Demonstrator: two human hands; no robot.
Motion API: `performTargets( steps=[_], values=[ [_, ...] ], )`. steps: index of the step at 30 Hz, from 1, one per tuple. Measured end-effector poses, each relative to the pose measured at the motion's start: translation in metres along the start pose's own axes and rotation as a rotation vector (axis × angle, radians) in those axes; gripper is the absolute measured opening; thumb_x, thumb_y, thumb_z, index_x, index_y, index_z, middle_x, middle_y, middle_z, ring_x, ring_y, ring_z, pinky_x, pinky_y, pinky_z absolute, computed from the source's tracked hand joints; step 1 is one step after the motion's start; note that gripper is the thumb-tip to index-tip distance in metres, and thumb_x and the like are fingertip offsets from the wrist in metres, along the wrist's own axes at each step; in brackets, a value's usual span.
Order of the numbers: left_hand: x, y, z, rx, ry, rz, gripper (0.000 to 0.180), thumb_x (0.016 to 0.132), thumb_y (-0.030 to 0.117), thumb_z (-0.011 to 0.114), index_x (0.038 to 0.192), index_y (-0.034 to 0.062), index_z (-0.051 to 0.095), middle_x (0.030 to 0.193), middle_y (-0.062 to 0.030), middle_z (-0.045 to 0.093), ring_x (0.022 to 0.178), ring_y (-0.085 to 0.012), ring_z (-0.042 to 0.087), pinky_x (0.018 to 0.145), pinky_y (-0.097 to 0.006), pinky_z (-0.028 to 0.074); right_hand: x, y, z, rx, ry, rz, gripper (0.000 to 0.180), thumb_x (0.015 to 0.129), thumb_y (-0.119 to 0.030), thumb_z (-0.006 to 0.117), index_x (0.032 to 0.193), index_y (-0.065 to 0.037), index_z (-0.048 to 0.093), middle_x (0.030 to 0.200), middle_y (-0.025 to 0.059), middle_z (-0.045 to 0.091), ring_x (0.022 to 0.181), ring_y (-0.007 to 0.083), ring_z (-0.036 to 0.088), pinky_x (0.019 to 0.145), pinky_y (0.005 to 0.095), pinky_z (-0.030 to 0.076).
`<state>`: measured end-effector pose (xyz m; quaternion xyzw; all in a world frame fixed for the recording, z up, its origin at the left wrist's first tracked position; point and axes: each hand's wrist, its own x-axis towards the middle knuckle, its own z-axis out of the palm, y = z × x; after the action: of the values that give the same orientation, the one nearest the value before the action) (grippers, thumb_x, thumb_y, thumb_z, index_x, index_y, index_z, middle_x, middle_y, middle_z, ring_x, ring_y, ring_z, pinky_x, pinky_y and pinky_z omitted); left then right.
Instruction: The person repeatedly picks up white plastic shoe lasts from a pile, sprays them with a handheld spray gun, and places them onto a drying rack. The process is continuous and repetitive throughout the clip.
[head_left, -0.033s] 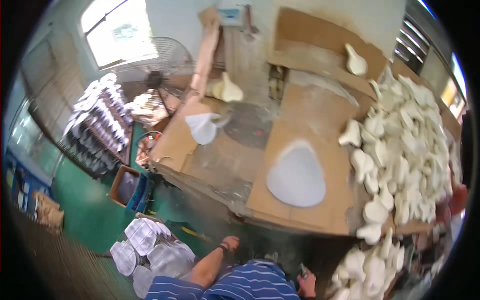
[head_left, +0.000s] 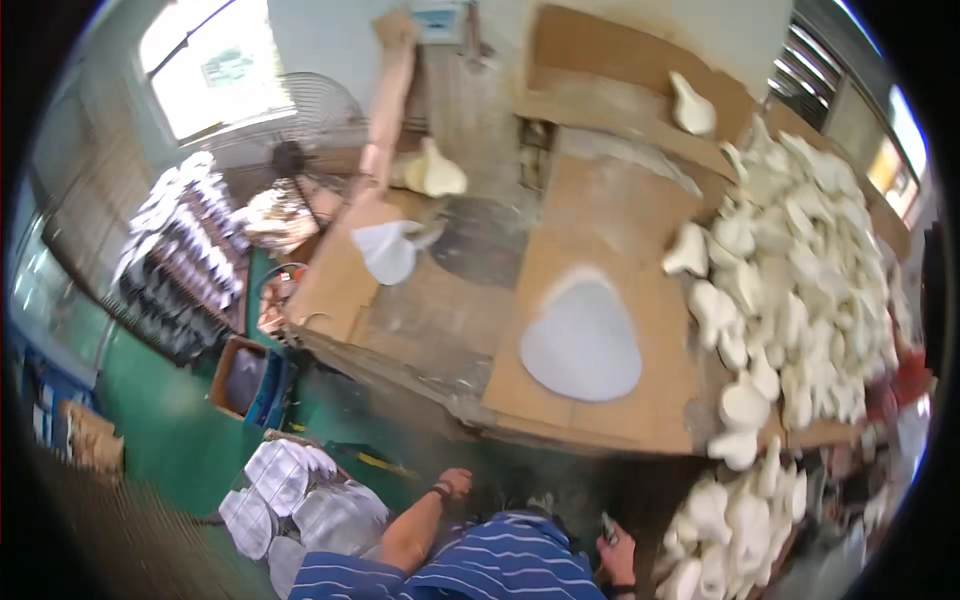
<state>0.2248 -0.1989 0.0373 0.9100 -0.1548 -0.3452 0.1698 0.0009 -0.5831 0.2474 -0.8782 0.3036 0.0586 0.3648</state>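
Trouble from here, as I judge it, sits in the pale moulded pieces (head_left: 800,290) heaped along the right of the tabletop (head_left: 430,310): the heap runs to the near right corner, where a few pieces sit close to the edge, and a knock could send them down onto the second heap (head_left: 725,525) below. My own body is bent low under the near edge, so rising carelessly could bump the cardboard sheet (head_left: 600,400) and shift the pale rounded patch (head_left: 582,340) on it.

My left hand (head_left: 455,485) hangs low in front of the near edge, above the green floor (head_left: 170,440), close to the stack of silvery-white trays (head_left: 300,500) at my left. Its fingers look loosely curled, touching nothing I can make out. My right hand (head_left: 615,545) is down beside the lower heap, and its fingers seem wrapped around something small and dark, though it is too blurred to say what, or how tight the grip is.

Far left, a fan (head_left: 300,150) stands by the window.
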Motion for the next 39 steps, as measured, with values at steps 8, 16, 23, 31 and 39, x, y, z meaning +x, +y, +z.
performTargets(
  steps=[8,16,23,31,39],
  values=[
    [0.006,-0.042,0.02,-0.227,-0.479,0.229,0.014,0.076,0.028,0.063,0.082,0.0179,0.071,0.094,-0.0067,0.068,0.096,-0.0236,0.064,0.08,-0.039,0.055,-0.06,-0.14,-0.11,0.221,0.252,-0.051,0.047,0.083,-0.01,0.069,0.128,0.002,0.06,0.08,0.0084,0.069,0.071,0.0091,0.061,0.067,0.0264,0.05],
    [0.021,0.011,-0.028,0.442,-0.196,0.188,0.02,0.085,0.03,0.057,0.088,0.0207,0.074,0.097,-0.0013,0.071,0.094,-0.0231,0.067,0.079,-0.039,0.056,-0.063,-0.197,-0.167,0.127,0.234,-0.155,0.052,0.075,-0.006,0.073,0.126,0.0,0.061,0.106,0.022,0.069,0.099,0.0368,0.068,0.088,0.037,0.053],
    [0.017,0.047,-0.071,0.263,-0.084,0.308,0.029,0.092,0.032,0.054,0.074,0.0101,0.061,0.064,-0.0091,0.056,0.061,-0.0231,0.057,0.055,-0.043,0.046,-0.042,-0.201,-0.202,0.153,0.116,-0.346,0.033,0.088,-0.015,0.056,0.117,-0.001,0.063,0.107,0.0263,0.066,0.101,0.0426,0.063,0.084,0.0479,0.049],
    [0.041,0.1,-0.112,0.102,0.1,0.253,0.027,0.094,0.028,0.051,0.082,0.0076,0.063,0.07,-0.0126,0.06,0.066,-0.0286,0.06,0.06,-0.047,0.048,-0.009,-0.196,-0.21,0.287,0.076,-0.26,0.039,0.09,-0.009,0.055,0.128,-0.003,0.06,0.117,0.0239,0.065,0.111,0.0373,0.063,0.094,0.0396,0.049],
    [0.161,0.064,-0.095,0.059,0.646,0.245,0.015,0.087,0.01,0.056,0.099,0.0086,0.064,0.081,-0.0099,0.063,0.065,-0.0212,0.061,0.059,-0.036,0.052,0.025,-0.167,-0.199,0.323,0.168,-0.276,0.053,0.078,0.002,0.07,0.13,0.0,0.058,0.096,0.017,0.069,0.083,0.0262,0.067,0.078,0.0305,0.051]
  ],
)
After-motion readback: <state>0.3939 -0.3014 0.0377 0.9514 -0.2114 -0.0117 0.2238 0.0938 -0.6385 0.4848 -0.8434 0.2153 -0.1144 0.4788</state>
